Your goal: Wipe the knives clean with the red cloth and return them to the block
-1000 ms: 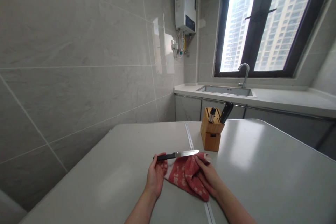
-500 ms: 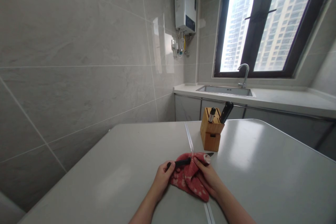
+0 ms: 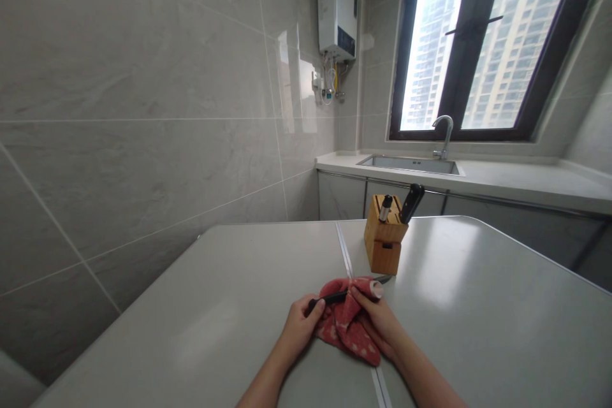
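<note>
My left hand is closed on the black handle of a knife, thumb on top. A red cloth with pale spots is wrapped around the blade, and only the blade's tip pokes out on the right. My right hand pinches the cloth over the blade; most of its fingers are hidden behind the fabric. Just beyond the knife tip stands a wooden knife block, holding a large black-handled knife and another tool with a black and silver handle.
The pale table has a metal seam running through its middle. Behind it are a counter with a sink and a faucet, under a window. A tiled wall borders the left side.
My left hand has moved slightly right with the knife handle, and more of the blade tip shows past the cloth. My right hand has stayed nearly in place.
</note>
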`<state>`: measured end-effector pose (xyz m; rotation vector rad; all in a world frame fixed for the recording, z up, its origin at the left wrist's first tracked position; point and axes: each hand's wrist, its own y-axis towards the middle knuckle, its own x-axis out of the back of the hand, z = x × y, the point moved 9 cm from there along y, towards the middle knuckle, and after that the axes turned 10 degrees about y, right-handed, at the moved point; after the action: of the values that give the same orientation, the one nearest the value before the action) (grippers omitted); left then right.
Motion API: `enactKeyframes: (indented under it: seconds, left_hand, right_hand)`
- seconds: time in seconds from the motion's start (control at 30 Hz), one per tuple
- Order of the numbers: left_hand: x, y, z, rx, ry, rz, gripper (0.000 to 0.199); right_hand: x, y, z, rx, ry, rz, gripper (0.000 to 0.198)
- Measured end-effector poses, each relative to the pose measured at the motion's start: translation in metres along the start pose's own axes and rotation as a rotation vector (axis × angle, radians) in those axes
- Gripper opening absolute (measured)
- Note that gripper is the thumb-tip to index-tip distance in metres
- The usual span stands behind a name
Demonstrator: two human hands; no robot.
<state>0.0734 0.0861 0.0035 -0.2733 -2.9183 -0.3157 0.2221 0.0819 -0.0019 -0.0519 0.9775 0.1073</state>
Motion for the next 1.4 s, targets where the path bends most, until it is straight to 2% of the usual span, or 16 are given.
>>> enactKeyframes:
  seconds: [0.27,0.57,0.9,1.4]
  left_hand:
    - [0.001,0.0,0.009,0.076,-0.043,-0.006,0.041]
    - [0.011,-0.002,0.0,0.064,-0.108,-0.083,0.04]
    - [0.014,-0.003,0.019,0.138,-0.288,-0.135,0.038]
    - [0.019,-0.003,0.015,0.139,-0.394,-0.184,0.038]
  right_hand:
    - [-0.001,-0.001,-0.001,-0.019,-0.008,-0.004,0.025]
    - [0.002,0.001,-0.003,-0.019,0.003,-0.014,0.023]
    - [0.004,0.002,-0.003,-0.019,0.028,-0.005,0.024]
    - [0.004,0.002,-0.002,-0.027,0.032,-0.023,0.024]
